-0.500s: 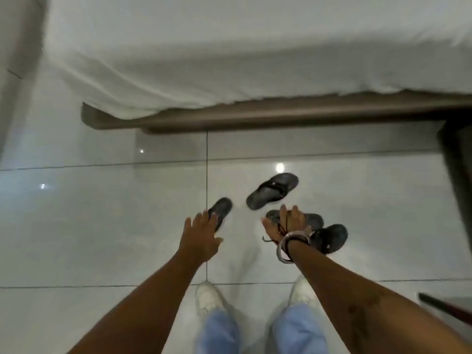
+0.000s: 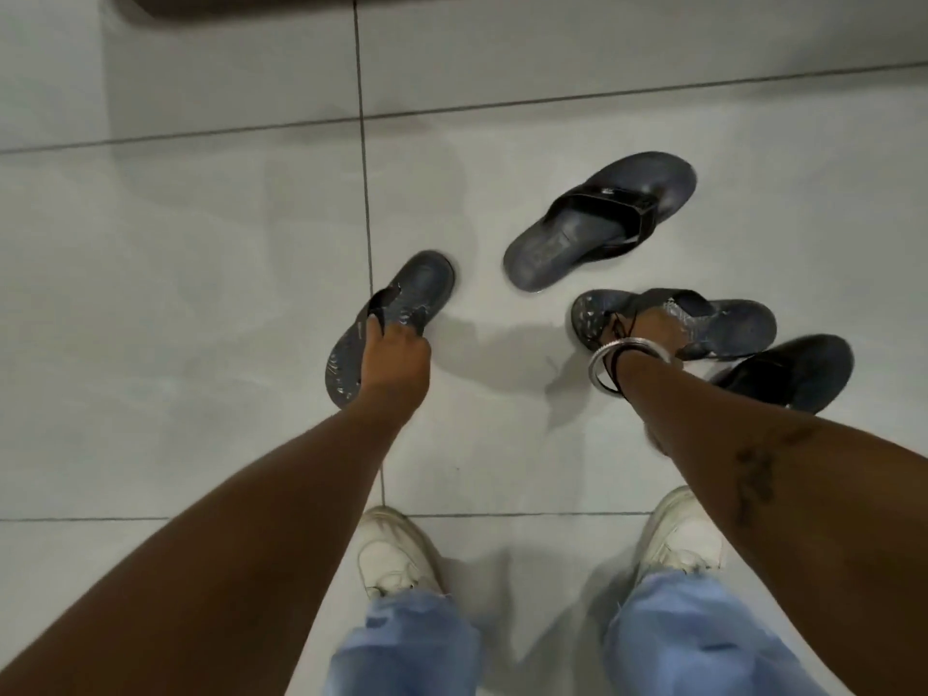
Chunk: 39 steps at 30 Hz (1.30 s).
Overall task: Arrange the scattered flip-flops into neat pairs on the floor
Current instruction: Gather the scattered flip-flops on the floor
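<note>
Several dark flip-flops lie on the pale tiled floor (image 2: 201, 293). My left hand (image 2: 394, 356) grips the strap of the left flip-flop (image 2: 419, 288), a speckled one that points up and right. My right hand (image 2: 653, 326), with bangles at the wrist, is closed on the strap of a second speckled flip-flop (image 2: 728, 324) that lies sideways. A plain dark flip-flop (image 2: 602, 218) rests apart above them, angled up to the right. Another black flip-flop (image 2: 798, 371) lies partly under my right forearm, close to the sideways one.
My two white shoes (image 2: 396, 555) and blue jeans stand at the bottom of the view. A brown bed base (image 2: 241, 2) runs along the top edge. Bare tiles stretch to the left.
The view has dropped closer to the floor. My left hand went from hovering open over the left flip-flop to gripping its strap. My right hand has closed on the sideways flip-flop.
</note>
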Each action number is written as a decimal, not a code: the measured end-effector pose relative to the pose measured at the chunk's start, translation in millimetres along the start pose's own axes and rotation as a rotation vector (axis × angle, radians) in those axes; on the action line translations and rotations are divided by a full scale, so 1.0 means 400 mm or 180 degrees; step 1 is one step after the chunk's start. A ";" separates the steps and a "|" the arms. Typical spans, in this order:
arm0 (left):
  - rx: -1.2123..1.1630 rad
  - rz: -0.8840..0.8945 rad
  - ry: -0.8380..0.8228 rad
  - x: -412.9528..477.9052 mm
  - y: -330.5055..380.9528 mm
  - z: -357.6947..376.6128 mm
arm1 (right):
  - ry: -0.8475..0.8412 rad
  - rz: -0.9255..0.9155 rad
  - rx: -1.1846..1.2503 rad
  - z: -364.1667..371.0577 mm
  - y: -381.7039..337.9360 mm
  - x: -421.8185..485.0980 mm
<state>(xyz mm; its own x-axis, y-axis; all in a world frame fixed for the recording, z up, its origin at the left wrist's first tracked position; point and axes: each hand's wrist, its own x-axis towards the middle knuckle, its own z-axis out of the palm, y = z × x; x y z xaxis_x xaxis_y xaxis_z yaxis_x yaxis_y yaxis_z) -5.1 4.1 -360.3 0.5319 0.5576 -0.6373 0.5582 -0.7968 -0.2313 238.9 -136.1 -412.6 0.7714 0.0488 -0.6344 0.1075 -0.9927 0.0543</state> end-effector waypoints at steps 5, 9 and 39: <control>0.0046 -0.0203 -0.0051 0.031 -0.022 0.025 | 0.0221 0.0004 0.0617 0.008 0.018 0.014; -0.0409 -0.0483 -0.0026 0.027 -0.032 0.010 | 0.0058 -0.1120 -0.0290 0.001 0.054 -0.064; -0.1657 -0.0836 0.0711 -0.020 0.039 -0.019 | 0.0133 -0.3546 -0.2056 0.011 -0.138 -0.201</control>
<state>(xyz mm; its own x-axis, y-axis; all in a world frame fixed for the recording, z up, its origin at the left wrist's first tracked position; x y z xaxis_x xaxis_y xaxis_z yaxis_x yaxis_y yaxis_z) 4.2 -11.0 -353.1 0.4236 0.7996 -0.4257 0.8957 -0.4400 0.0649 168.4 -85.8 -367.9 0.0876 0.8275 -0.5546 0.9762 -0.1821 -0.1175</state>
